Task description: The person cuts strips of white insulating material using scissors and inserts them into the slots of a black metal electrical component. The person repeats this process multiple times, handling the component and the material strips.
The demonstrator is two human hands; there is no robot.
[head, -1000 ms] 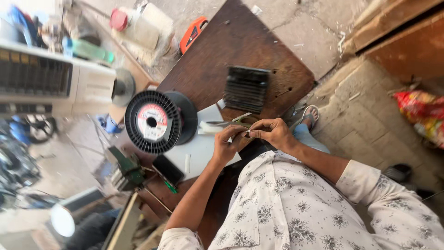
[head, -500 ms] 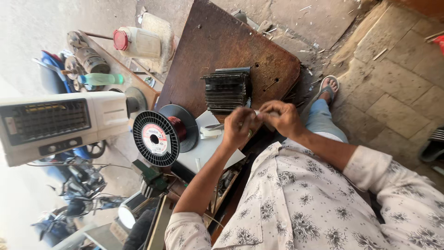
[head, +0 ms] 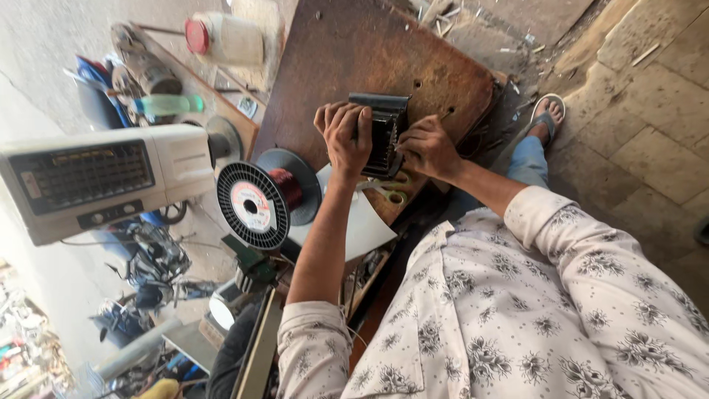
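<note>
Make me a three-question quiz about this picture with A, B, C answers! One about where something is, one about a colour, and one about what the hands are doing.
1. Where is the black spool of wire?
A. On the floor by the sandal
B. Beside the brown board, next to the left forearm
C. On the person's lap

2. What colour is the wire wound on the spool?
A. Reddish copper
B. Bright blue
C. White

3. What are the hands doing with the black ribbed metal block?
A. Both are away from it
B. Only one touches it
C. Both are on it

Answers:
1 B, the spool stands at the edge of the brown board.
2 A, the winding shows reddish copper.
3 C, the left hand has a grip on one side, and the right hand is at the other.
</note>
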